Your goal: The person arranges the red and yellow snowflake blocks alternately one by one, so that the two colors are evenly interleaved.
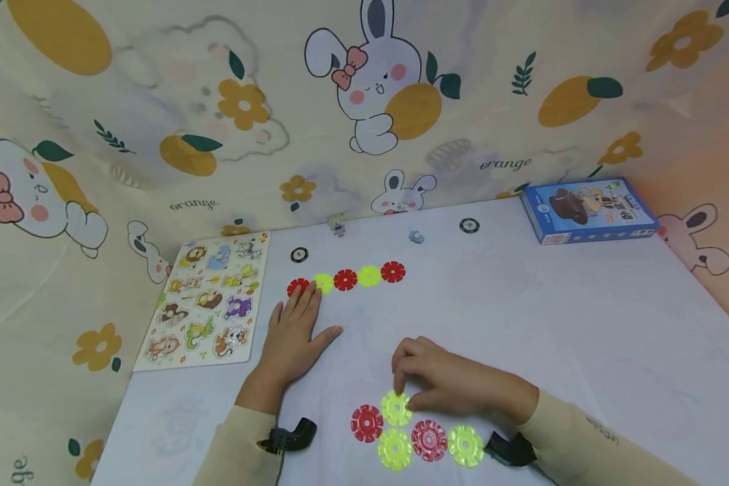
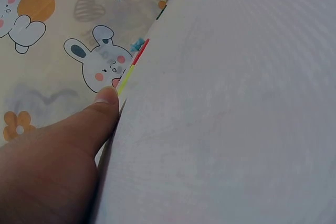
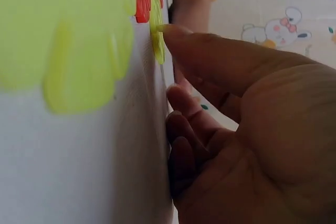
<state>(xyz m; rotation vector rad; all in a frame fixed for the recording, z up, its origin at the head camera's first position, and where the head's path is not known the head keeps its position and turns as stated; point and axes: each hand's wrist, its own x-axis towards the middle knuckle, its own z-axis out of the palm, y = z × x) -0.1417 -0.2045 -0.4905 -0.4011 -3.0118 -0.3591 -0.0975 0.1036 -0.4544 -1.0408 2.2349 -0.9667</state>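
Observation:
My left hand lies flat with straight fingers, its fingertips on the red disc and beside the yellow-green disc at the left end of a row. My right hand has curled fingers. Its thumb and index finger pinch the edge of a notched yellow-green plastic disc low on the table. Around that disc lie a red disc, another yellow-green disc, a second red disc and a yellow-green disc. In the right wrist view the thumb touches the disc's edge.
An animal puzzle board lies at left. The row continues right with a red disc, a yellow-green one and a red one. Behind are two black round pieces, small figures and a blue box.

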